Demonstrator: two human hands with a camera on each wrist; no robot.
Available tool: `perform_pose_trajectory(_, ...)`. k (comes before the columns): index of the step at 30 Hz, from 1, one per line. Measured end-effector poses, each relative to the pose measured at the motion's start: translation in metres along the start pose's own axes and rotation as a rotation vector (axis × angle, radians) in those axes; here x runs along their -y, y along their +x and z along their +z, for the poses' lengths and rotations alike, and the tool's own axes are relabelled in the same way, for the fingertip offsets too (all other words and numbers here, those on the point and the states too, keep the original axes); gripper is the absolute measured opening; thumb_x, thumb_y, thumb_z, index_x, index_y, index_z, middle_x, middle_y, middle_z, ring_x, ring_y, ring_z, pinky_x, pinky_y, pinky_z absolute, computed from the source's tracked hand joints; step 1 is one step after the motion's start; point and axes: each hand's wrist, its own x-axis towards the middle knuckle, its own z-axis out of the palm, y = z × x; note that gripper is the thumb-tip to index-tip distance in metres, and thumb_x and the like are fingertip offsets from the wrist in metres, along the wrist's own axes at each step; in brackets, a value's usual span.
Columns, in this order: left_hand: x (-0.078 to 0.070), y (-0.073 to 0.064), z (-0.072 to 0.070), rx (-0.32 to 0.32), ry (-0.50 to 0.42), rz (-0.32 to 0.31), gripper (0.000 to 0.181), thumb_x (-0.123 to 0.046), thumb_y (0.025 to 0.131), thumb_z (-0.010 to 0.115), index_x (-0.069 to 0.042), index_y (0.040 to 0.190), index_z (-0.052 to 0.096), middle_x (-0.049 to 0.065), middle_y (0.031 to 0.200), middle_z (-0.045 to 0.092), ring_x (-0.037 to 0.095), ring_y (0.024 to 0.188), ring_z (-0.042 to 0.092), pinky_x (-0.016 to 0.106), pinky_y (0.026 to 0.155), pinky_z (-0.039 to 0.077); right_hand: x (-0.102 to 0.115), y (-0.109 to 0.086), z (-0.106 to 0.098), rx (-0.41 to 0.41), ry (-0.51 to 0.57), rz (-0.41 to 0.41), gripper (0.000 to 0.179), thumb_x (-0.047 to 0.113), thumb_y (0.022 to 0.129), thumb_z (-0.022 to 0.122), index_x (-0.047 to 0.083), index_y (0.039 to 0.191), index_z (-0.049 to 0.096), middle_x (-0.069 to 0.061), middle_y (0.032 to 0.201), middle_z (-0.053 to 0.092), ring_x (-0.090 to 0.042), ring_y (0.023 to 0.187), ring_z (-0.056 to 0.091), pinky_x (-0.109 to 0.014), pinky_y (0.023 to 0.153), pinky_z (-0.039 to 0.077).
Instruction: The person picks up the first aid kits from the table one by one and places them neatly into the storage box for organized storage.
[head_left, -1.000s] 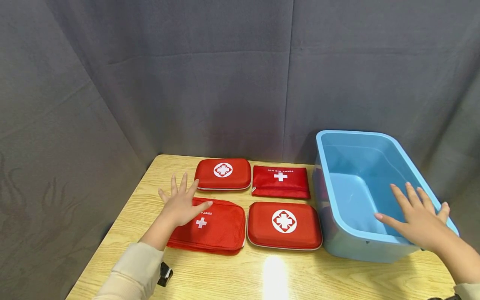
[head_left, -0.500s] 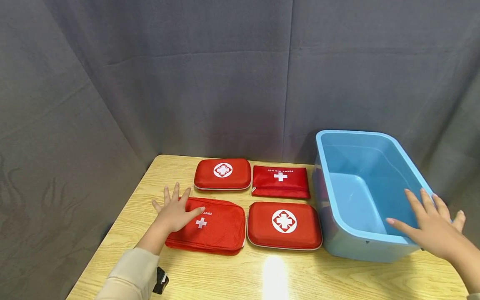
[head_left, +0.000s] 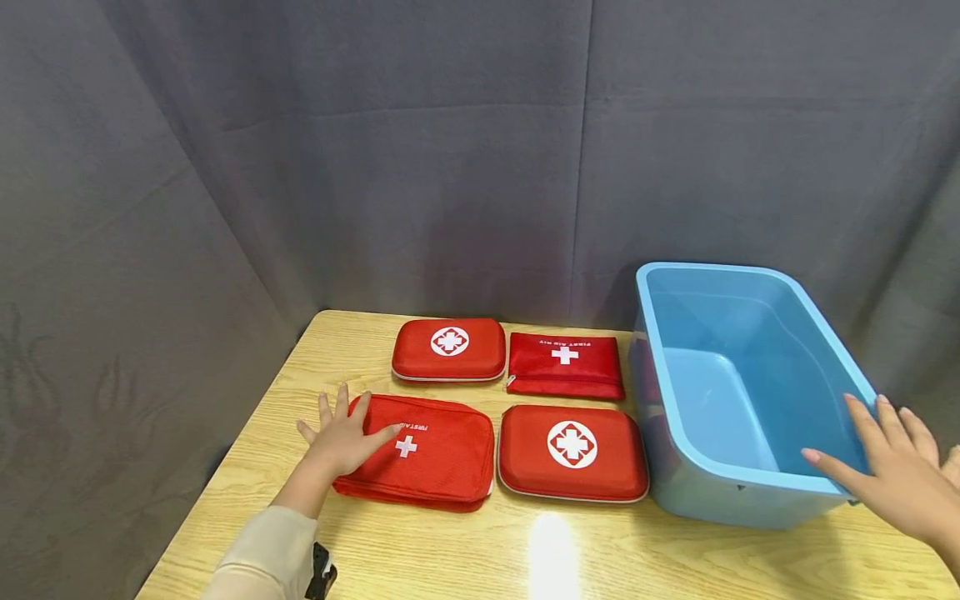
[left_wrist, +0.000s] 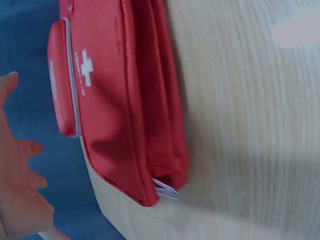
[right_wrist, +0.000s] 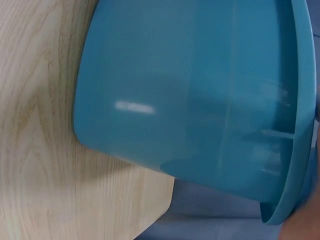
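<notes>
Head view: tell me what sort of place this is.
Probably a curtained-off workstation, perhaps for staged demonstrations: grey fabric curtains hang behind a pale wood-grain table, where four red rectangular kits with white crosses lie in two rows.

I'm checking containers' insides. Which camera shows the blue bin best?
The head view: it shows the blue bin from above, rim and inside together. The right wrist view gives only outer wall and part of the rim; the left wrist view shows none of it.
</notes>
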Motion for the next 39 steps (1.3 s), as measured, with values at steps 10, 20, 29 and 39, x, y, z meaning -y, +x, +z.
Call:
perform_pose_trajectory(10,0.012,-0.005,0.004,0.043,-0.076,-0.077,0.087,-0.064,0.077,0.038,-0.004,0.136,0.020,0.027,0.138,-0.001,0.051,0.118,-0.011,0.071,0.076,-0.010,-0.004,-0.004,0.001,-0.023,0.041,-0.014,0.091,0.046,0.081,0.051,-0.006,0.133,-0.002,-0.039,0.129,-0.010,-0.048,0.117,-0.020,-0.064,0.084,-0.013)
perform_pose_trajectory(20,0.020,-0.006,0.009,0.085,-0.135,-0.151,0.089,-0.067,0.077,0.033,-0.002,0.136,0.015,0.031,0.136,0.000,0.053,0.117,-0.011,0.073,0.077,-0.002,-0.008,-0.008,0.001,-0.019,0.039,0.004,0.086,0.045,0.084,0.047,-0.008,0.132,-0.001,-0.038,0.129,-0.008,-0.050,0.117,-0.016,-0.064,0.085,-0.012)
perform_pose_trajectory(29,0.027,-0.010,0.016,0.144,-0.221,-0.208,0.090,-0.066,0.079,0.030,0.001,0.136,0.009,0.032,0.135,-0.001,0.055,0.116,-0.005,0.071,0.081,0.005,-0.014,-0.015,0.007,-0.089,0.086,-0.014,0.080,0.038,0.085,0.048,-0.008,0.133,0.002,-0.034,0.133,-0.006,-0.048,0.119,-0.010,-0.059,0.090,-0.011)
perform_pose_trajectory(39,0.034,-0.009,0.026,0.144,-0.364,-0.195,0.086,-0.056,0.085,0.031,0.009,0.133,0.004,0.036,0.132,0.001,0.055,0.116,0.009,0.062,0.090,0.013,-0.020,-0.020,0.014,-0.172,0.165,-0.017,0.074,0.030,0.084,0.053,-0.006,0.133,0.011,-0.027,0.137,-0.004,-0.049,0.120,-0.005,-0.062,0.090,-0.003)
